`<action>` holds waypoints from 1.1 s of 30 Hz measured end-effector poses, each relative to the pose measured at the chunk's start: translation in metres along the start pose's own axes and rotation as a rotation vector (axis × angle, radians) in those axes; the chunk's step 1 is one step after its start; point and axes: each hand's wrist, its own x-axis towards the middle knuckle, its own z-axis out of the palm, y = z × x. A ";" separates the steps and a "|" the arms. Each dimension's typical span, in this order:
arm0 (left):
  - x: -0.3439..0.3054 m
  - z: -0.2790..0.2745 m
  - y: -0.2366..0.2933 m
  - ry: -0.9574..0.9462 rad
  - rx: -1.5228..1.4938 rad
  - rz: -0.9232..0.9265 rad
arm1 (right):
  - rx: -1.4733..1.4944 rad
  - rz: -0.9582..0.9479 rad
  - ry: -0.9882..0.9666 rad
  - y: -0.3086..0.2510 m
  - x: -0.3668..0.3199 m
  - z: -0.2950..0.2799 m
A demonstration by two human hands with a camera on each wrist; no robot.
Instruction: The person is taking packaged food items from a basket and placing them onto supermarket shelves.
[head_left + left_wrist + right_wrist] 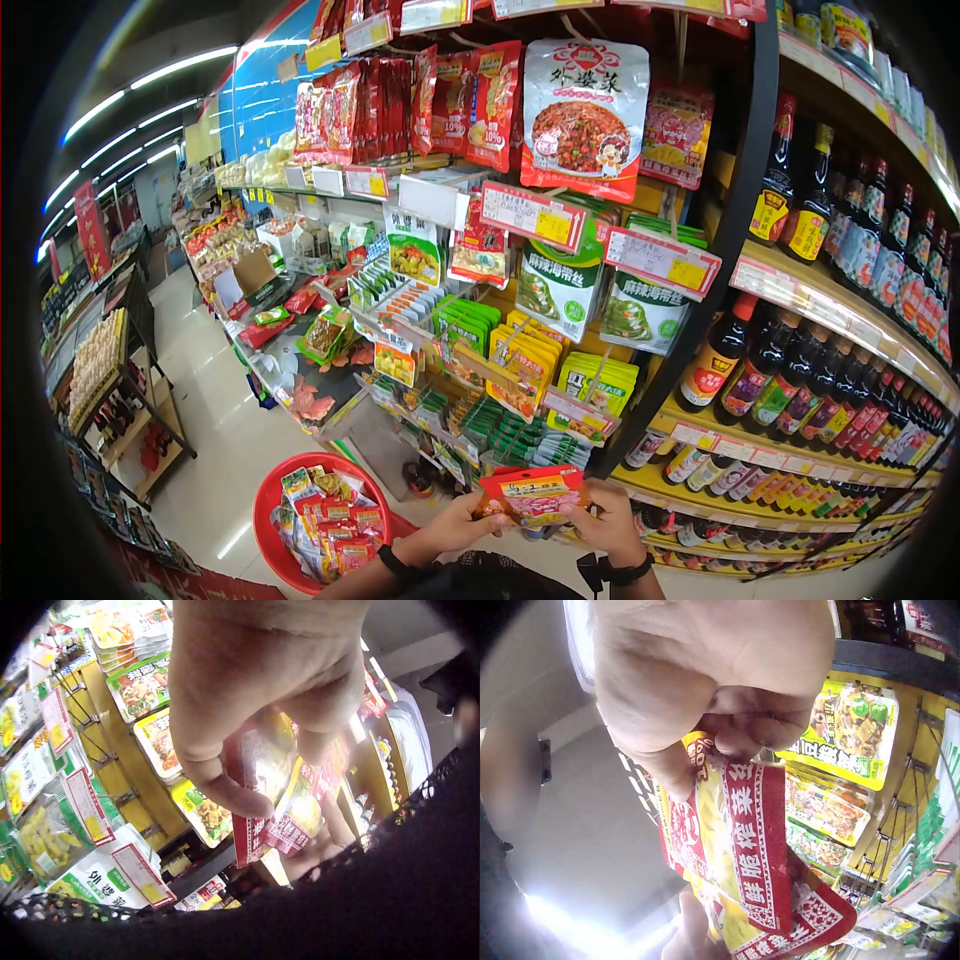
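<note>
Red-and-yellow packets of pickled mustard shreds (535,497) are held low in front of my body, one overlapping the other. My left hand (466,527) grips their left end, thumb on the near face. At the other end, my right hand (606,520) pinches them between thumb and curled fingers. The right wrist view shows a front packet (739,840) with white lettering on its red edge and a second packet (810,930) behind it. In the left wrist view, my left fingers cover part of the packets (259,772).
A red basket (268,500) full of seasoning packets stands on the floor at left. Ahead, hooks hold hanging pouches (585,120) and green and yellow packets (520,360). Sauce bottles (770,380) line the shelves on the right. An aisle floor (205,400) runs along the left.
</note>
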 end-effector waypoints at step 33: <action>0.022 -0.016 0.022 0.155 -0.005 0.050 | -0.341 0.131 -0.018 -0.027 0.016 0.024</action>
